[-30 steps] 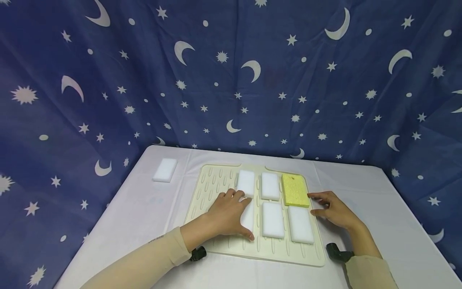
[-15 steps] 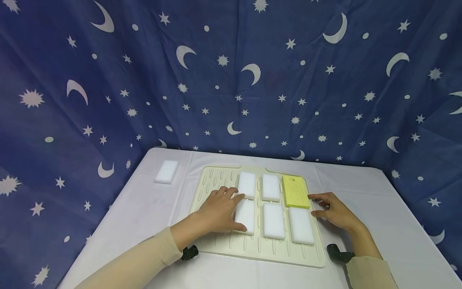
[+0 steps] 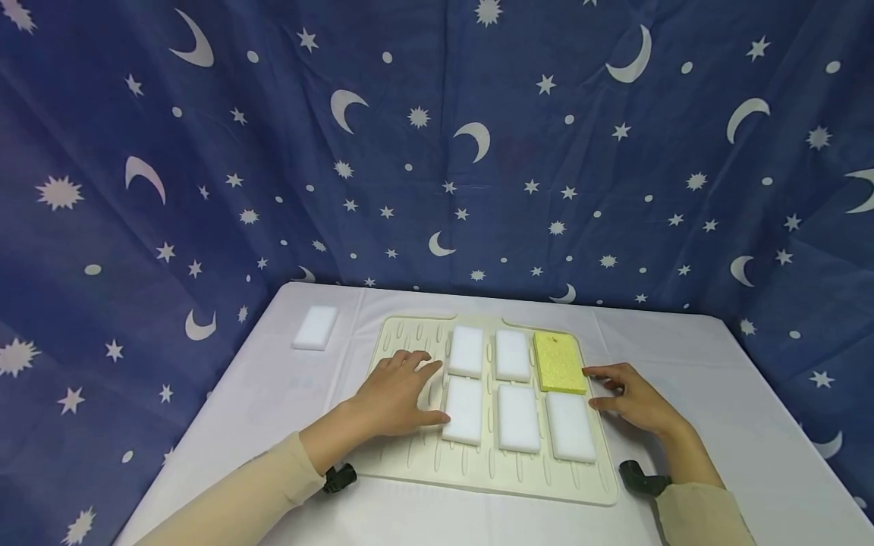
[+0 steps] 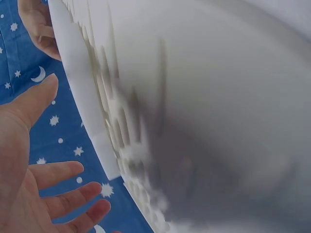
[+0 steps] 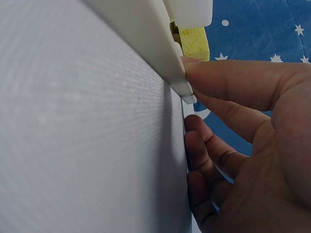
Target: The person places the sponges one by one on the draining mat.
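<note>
A cream ridged drying mat (image 3: 471, 476) lies on the table, bearing two rows of sponges. In the head view its back row has white sponges (image 3: 466, 350) (image 3: 512, 355) and a yellow sponge (image 3: 560, 362); the front row has white sponges (image 3: 463, 411) (image 3: 518, 418) (image 3: 570, 426). My left hand (image 3: 397, 396) is over the mat's left part, fingers spread and holding nothing, thumb tip right at the near-left sponge's edge. At the mat's right edge, my right hand (image 3: 631, 396) touches the rim with thumb and forefinger; its other fingers (image 5: 197, 145) bend beside the table cloth.
Another white sponge (image 3: 315, 327) lies on the white-covered table (image 3: 690, 364) at the back left, off the mat. A dark blue curtain (image 3: 519, 152) with moons and stars hangs behind and around. Dark wrist-camera mounts (image 3: 339, 478) stick out by both wrists.
My left hand has let go of the near-left white sponge and drawn away to the left, leaving that sponge uncovered. My right hand has stayed at the mat's right edge.
</note>
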The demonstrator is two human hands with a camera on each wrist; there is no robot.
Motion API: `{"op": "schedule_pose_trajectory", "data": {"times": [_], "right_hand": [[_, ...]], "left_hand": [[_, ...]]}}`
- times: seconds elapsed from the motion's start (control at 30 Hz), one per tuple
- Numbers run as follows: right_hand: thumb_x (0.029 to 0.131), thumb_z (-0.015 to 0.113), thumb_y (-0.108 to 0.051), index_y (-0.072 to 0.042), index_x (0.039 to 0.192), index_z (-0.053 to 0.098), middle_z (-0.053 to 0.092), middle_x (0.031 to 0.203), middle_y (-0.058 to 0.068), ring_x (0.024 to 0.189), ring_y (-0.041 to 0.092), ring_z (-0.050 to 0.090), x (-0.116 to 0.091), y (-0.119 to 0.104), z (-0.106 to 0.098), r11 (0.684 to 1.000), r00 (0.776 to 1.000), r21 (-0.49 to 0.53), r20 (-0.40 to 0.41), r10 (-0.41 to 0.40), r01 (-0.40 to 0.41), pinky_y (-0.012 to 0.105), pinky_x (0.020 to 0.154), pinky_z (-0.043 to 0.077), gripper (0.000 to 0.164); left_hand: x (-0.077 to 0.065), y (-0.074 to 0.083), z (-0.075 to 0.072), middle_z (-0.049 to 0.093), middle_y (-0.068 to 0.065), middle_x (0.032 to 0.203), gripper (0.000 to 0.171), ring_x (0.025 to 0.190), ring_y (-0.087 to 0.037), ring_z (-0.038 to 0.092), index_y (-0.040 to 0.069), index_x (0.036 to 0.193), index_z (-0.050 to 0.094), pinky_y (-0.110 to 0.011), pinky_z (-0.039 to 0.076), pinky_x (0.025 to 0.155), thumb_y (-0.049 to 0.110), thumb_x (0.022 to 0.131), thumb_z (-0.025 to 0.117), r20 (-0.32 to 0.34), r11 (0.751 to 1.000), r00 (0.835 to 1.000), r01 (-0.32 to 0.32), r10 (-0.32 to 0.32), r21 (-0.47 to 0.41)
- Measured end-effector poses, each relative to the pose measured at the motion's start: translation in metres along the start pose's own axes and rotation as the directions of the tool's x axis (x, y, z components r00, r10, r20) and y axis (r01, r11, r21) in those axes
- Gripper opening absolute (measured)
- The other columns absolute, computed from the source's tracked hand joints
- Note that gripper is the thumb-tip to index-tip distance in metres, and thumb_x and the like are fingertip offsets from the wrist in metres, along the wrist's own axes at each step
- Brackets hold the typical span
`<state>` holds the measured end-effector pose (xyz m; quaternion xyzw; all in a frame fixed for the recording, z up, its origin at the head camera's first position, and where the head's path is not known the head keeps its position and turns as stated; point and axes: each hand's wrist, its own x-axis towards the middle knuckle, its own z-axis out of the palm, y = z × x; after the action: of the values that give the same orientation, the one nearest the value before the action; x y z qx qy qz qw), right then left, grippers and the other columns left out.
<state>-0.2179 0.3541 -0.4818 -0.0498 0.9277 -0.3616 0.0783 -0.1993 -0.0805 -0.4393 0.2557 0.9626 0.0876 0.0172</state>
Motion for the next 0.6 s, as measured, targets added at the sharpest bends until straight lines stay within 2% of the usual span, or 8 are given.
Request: {"op": "schedule_pose_trajectory", "data": {"times": [0.3, 0.6], "right_hand": [[0.081, 0.083, -0.016, -0.005, 0.14, 0.063, 0.049, 0.138, 0.025, 0.121, 0.042, 0.051, 0.001, 0.002, -0.001, 1.0, 1.0, -0.008, 0.002, -0.007, 0.007, 0.057, 0.095, 0.047, 0.063], [0.081, 0.083, -0.016, -0.005, 0.14, 0.063, 0.05, 0.137, 0.023, 0.121, 0.041, 0.051, 0.001, 0.0, 0.0, 1.0, 1.0, -0.006, 0.001, -0.007, 0.007, 0.056, 0.095, 0.047, 0.063]], "left_hand": [[-0.003, -0.022, -0.002, 0.049, -0.008, 0.155, 0.091, 0.141, -0.034, 0.047, 0.018, 0.154, 0.05, -0.057, 0.041, 0.111, 0.074, 0.084, 0.068, -0.037, 0.999, 0.998, 0.044, -0.044, 0.004], [-0.006, -0.047, -0.014, 0.047, -0.01, 0.157, 0.09, 0.145, -0.037, 0.043, 0.016, 0.155, 0.049, -0.059, 0.041, 0.112, 0.067, 0.085, 0.072, -0.051, 0.997, 0.995, 0.081, -0.082, -0.018]]}}
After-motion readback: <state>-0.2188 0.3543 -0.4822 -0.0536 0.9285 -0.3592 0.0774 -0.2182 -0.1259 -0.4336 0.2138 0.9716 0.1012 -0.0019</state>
